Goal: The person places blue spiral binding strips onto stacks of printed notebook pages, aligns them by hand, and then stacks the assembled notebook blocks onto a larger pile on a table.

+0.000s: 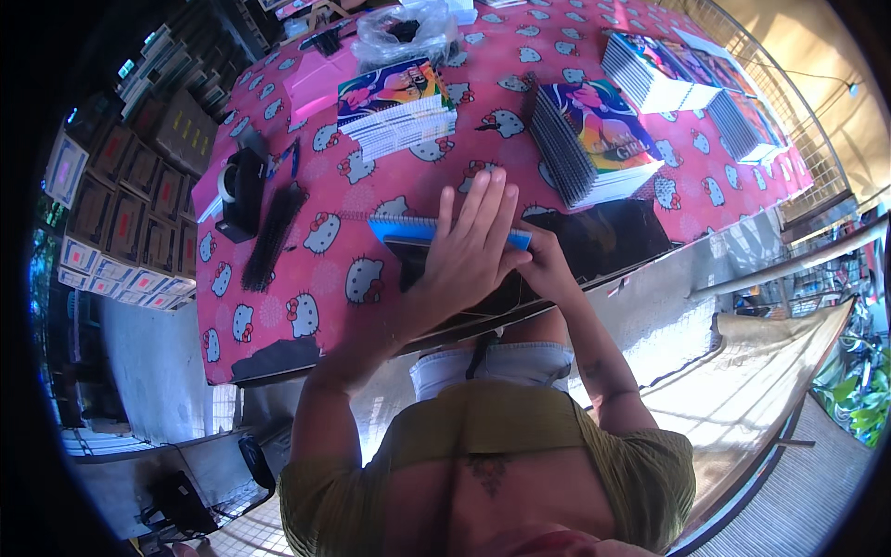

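Observation:
A blue wire-bound notebook (394, 228) is held at a tilt above the near edge of the table, its coil along the upper side. My left hand (469, 243) lies flat across it with the fingers stretched out and pointing away from me. Around the notebook's right end my right hand (546, 264) is closed, its fingers partly hidden behind the left hand and the notebook. Much of the notebook is covered by my hands. Just beyond the right hand stands a stack of spiral notebooks (594, 139) with colourful covers.
Pink patterned cloth covers the table (320, 232). To the left lie a black tape dispenser (246, 190) and a bundle of black binding coils (275, 237). Farther back are a printed booklet stack (399, 111) and a plastic bag (408, 37). More notebooks (659, 70) occupy the far right.

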`<state>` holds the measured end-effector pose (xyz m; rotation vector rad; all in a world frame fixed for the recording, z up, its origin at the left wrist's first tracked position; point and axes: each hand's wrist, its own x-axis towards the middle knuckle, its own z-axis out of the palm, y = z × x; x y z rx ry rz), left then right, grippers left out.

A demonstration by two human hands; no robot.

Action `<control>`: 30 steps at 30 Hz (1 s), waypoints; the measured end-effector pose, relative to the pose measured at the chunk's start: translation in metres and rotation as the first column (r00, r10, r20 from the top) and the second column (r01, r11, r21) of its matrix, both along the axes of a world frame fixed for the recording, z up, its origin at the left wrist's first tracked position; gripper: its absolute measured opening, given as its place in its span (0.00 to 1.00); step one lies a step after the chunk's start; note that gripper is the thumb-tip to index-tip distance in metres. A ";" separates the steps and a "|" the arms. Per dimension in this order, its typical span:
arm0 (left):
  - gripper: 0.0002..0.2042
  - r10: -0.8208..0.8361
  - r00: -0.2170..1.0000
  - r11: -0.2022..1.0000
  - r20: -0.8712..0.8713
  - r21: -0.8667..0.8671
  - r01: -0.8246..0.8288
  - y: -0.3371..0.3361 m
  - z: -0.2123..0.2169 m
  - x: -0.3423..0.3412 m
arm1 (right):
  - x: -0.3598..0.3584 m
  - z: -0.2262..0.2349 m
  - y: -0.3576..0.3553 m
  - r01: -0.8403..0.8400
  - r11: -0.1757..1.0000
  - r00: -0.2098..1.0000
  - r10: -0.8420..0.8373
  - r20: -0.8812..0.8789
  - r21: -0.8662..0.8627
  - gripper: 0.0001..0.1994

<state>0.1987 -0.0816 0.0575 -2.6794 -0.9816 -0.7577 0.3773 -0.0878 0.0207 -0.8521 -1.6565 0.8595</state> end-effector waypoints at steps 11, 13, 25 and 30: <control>0.12 -0.105 0.951 0.990 0.292 -0.065 0.129 0.013 0.031 -0.012 | 0.027 0.020 -0.008 -0.073 0.991 0.981 0.051 -0.187 -0.113 0.12; 0.09 -0.130 0.948 0.979 0.290 -0.110 0.169 0.014 0.026 -0.014 | 0.039 0.036 -0.006 -0.090 0.970 0.988 0.059 -0.139 -0.227 0.10; 0.07 0.027 0.980 0.991 0.199 -0.132 0.000 -0.011 0.050 -0.013 | 0.005 0.047 -0.003 0.328 0.909 0.877 -0.394 0.273 0.259 0.07; 0.06 -0.108 0.937 0.987 0.333 -0.079 0.142 0.015 0.111 -0.032 | 0.016 0.084 -0.024 0.466 0.832 0.882 -0.464 -0.085 0.300 0.15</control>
